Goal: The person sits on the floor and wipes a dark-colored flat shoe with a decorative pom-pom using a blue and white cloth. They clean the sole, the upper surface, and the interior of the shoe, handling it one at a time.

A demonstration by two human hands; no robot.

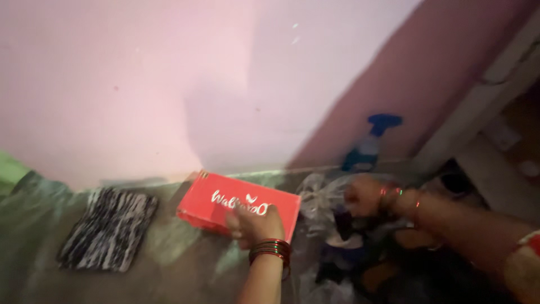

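Nearest me, my left hand (256, 225) presses flat, fingers spread, on the red box (239, 205), steadying it; my right hand (363, 196) is closed on crumpled clear plastic (320, 197).

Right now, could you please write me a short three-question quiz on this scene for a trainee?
1. True or false: the left hand rests on the red box.
2. What is the right hand gripping? A clear plastic bag, B a striped cloth, C a spray bottle.
3. What lies left of the box?

Key: 1 true. 2 A. 3 the black-and-white striped cloth.
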